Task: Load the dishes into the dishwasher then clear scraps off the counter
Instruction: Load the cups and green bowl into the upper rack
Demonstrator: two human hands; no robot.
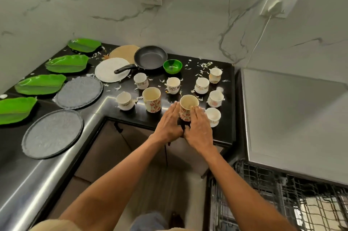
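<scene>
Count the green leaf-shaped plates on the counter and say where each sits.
4, in a row along the counter's left wall side: farthest near the corner, second, third, nearest at the picture's left edge, partly cut off. None seems hidden.

Both your bare arms reach forward, converging ahead of you. Your left hand [169, 123] and right hand [199, 129] lie side by side, palms facing inward, fingers extended and together, thumbs nearly touching, cupping something between them.
</scene>
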